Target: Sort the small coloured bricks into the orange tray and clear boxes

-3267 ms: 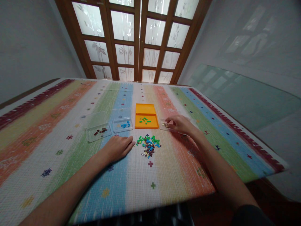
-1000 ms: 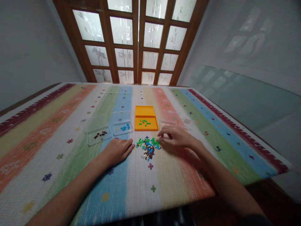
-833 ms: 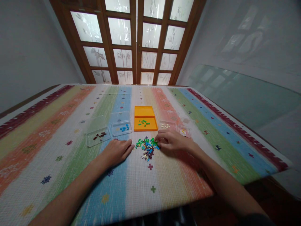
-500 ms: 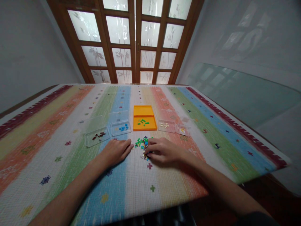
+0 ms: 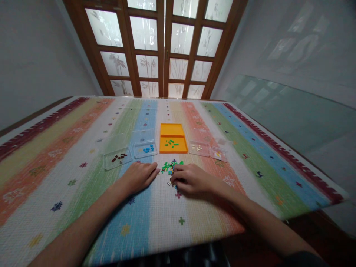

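While resting the left hand (image 5: pixel 140 175) on the cloth-covered table (image 5: pixel 167 226), just beside a pile of small coloured pieces (image 5: pixel 167 167), seen from the head camera, holds the right hand (image 5: pixel 193 178) over the pile's near right side. Shows a right grip of bent fingers (image 5: pixel 179 168) drawn close together; cannot tell, with the tips hidden, whether pinching any piece. Shows a loosely curled left grip, with nothing visible in it but the palm hidden. Has, beyond the pile, an open orange box (image 5: pixel 172 129) of green pieces (image 5: pixel 176 144), flanked by clear boxes (image 5: pixel 205 149) of other colours. Risks scattering the pile through too wide a finger sweep, or losing a piece through a slack pinch.
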Tool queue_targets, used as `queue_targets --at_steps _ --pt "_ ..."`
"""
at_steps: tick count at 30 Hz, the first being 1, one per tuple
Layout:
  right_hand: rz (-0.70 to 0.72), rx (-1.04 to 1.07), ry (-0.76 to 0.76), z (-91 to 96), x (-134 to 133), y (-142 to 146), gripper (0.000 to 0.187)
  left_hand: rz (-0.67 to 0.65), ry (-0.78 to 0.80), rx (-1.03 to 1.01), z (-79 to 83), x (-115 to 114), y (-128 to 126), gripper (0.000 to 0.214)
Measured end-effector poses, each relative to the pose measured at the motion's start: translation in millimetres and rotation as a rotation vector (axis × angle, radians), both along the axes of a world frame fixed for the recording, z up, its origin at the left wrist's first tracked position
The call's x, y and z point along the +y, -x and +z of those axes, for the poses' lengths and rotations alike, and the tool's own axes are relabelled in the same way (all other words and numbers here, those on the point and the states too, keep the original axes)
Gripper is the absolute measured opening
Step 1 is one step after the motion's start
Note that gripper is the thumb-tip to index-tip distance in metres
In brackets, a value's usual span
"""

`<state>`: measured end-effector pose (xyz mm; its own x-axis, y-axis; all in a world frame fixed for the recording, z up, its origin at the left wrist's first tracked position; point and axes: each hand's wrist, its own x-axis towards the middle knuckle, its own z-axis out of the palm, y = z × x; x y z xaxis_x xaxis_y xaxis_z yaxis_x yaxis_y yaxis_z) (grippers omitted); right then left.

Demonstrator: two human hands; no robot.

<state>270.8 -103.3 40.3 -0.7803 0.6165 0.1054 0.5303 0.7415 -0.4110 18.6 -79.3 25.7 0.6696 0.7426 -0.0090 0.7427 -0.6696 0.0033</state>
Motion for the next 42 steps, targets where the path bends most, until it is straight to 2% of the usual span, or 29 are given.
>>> queue_targets --at_steps 8,15,19,25,28,33,42 --pt "-0.035 -0.067 0.032 10.0 2.8 6.9 0.010 0.016 0.020 0.036 4.4 -0.9 -2.5 0.035" --pt "-0.026 -0.088 0.020 7.2 5.4 7.8 0.012 0.011 0.025 0.023 3.6 -0.5 -2.5 0.036" --pt "-0.050 0.015 0.020 12.4 10.3 0.3 0.013 0.001 0.001 0.015 2.4 0.5 -2.1 0.036" --pt "-0.164 0.173 0.124 17.2 19.0 -12.0 0.009 -0.008 -0.019 -0.008 -0.1 0.5 -0.5 0.035" --pt "-0.120 0.118 0.049 11.2 24.9 -11.4 0.007 -0.020 -0.030 -0.025 -0.5 0.4 0.1 0.036" --pt "-0.065 -0.032 -0.047 4.3 35.6 -6.4 0.016 -0.017 -0.017 0.004 2.3 -0.1 -0.8 0.036" --pt "-0.015 -0.249 -0.043 26.2 38.1 9.2 0.018 -0.013 -0.005 0.002 2.6 -0.4 -1.0 0.035"
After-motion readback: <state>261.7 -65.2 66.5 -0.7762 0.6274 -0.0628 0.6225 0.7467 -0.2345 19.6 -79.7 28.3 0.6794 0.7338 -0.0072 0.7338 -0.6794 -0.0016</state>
